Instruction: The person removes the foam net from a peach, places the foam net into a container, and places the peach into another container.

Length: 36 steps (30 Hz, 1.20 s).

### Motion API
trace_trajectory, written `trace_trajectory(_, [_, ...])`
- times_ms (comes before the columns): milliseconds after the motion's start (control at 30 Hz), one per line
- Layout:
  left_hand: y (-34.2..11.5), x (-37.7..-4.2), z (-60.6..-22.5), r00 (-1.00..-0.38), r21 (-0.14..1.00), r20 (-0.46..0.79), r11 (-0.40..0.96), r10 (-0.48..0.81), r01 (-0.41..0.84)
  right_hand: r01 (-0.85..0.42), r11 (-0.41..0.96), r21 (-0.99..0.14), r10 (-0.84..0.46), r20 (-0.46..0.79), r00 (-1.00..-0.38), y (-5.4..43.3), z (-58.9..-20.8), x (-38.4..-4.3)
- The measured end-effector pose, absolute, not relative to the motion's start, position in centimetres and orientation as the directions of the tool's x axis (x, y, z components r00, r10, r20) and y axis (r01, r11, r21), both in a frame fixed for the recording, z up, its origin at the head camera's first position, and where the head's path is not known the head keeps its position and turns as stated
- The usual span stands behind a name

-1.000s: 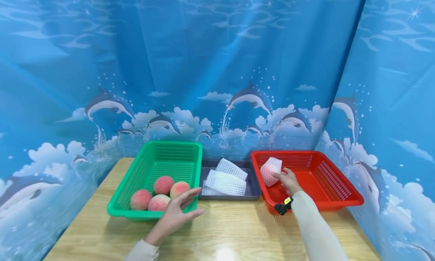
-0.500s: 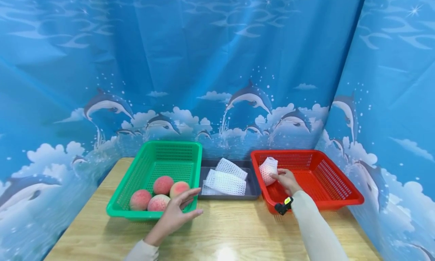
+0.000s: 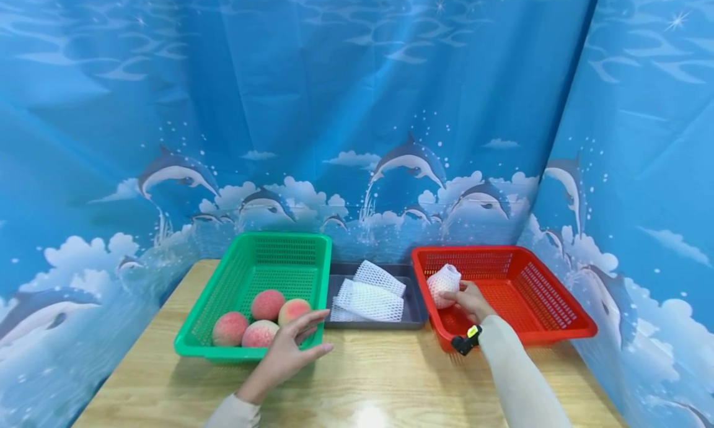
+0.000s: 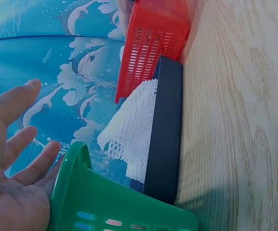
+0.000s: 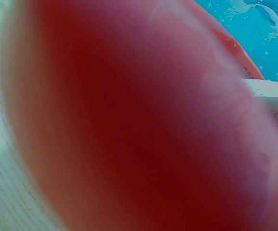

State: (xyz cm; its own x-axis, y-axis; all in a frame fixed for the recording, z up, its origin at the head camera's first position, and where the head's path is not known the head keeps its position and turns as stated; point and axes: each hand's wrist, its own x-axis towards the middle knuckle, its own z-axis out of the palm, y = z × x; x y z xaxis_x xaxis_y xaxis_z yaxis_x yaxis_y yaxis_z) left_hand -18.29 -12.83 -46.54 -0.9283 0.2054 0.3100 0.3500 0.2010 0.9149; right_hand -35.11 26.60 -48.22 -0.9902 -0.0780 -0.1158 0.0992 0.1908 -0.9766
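My right hand (image 3: 471, 301) reaches into the left end of the red basket (image 3: 507, 298) and grips a peach in a white foam net (image 3: 439, 285). The net's gathered end points up and to the right. In the right wrist view a blurred red shape fills most of the picture, and a bit of white net (image 5: 266, 87) shows at its edge. My left hand (image 3: 287, 352) is at the near right corner of the green basket (image 3: 284, 278), fingers extended and thumb apart, holding nothing. Several bare peaches (image 3: 268, 304) lie in that basket's near end.
Between the baskets sits a dark grey tray (image 3: 416, 304) with several flat white foam nets (image 3: 370, 301). All of these stand on a light wooden table (image 3: 362, 372). Behind and to the sides hangs a blue dolphin-print curtain (image 3: 334, 106).
My right hand has gone from touching the netted peach to gripping it, and the peach has turned, its net end first drawn in, then tipped right. The left hand has stayed still.
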Motion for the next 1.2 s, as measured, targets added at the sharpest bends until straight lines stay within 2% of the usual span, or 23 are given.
trace_trajectory(233, [-12.9,-18.3,-46.7,-0.926,0.910,0.315,0.212,0.207,0.357,0.196,0.243,-0.950,-0.058,-0.216,-0.975,25.8,-47.8,-34.8])
trace_trajectory(467, [-13.0,-18.4,-46.9,-0.923,0.909,0.316,0.208,0.218,0.360,0.173,0.231,-0.957,-0.091,-0.199,-0.976,25.7,-48.1,-34.9])
trace_trajectory(933, [-12.8,-18.2,-46.6,-0.932,0.917,0.290,0.216,0.219,0.336,0.153,0.303,-0.941,0.004,-0.160,-0.987,25.8,-46.8,-34.9])
trace_trajectory(1200, [-12.4,-18.2,-46.2,-0.902,0.892,0.362,0.195,0.234,0.409,0.117,0.311,-0.943,0.026,-0.115,-0.993,26.3,-45.0,-34.2])
